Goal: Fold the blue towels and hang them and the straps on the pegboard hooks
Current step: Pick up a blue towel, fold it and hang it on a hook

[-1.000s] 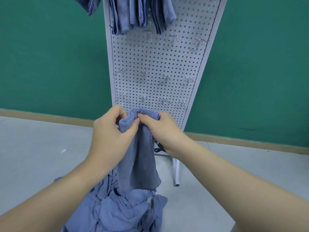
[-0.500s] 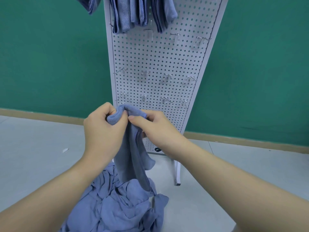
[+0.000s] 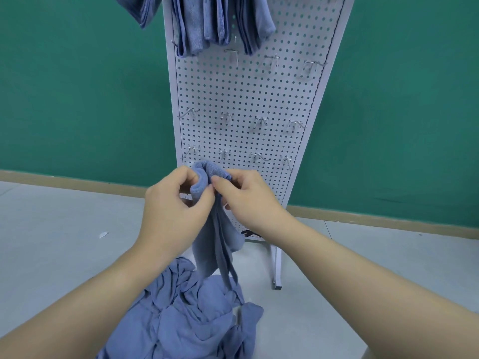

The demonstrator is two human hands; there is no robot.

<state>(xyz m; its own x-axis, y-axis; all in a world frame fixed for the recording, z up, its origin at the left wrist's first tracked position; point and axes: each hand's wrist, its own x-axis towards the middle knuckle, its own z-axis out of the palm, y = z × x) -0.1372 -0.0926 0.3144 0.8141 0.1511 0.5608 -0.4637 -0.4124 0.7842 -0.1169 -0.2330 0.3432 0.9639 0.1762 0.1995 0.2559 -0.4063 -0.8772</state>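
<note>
In front of the pegboard [image 3: 248,99], low by its bottom hook row, I've got both hands up on one towel [image 3: 215,229]. Left hand [image 3: 173,206]: thumb & forefinger curled in, pinching the bunched top edge of the towel from the left. Right hand [image 3: 248,200]: thumb & forefinger pinching the same top edge from the right, other fingers curled under. The two grips sit just beside each other, thumbs nearly touching, w/ the towel's rolled top poking up between them. The rest of the towel hangs straight down from my fingers in a narrow twisted fall; its lower end reaches the pile [image 3: 189,320] of loose blue towels heaped on the floor [image 3: 51,242] between my forearms. Can't tell if it actually touches the pile or just overlaps it from this angle.

Pegboard is white, perforated, standing upright on a thin metal leg [image 3: 276,265] against the green wall [image 3: 77,86]. Folded towels [image 3: 220,19] already hang from the hooks along the top of the frame, approx. four bunches, one off the board's left edge. Below them, three rows of bare hooks [image 3: 259,123]. A small white scrap [image 3: 103,234] lies on the floor to the left, well apart from the pile.
</note>
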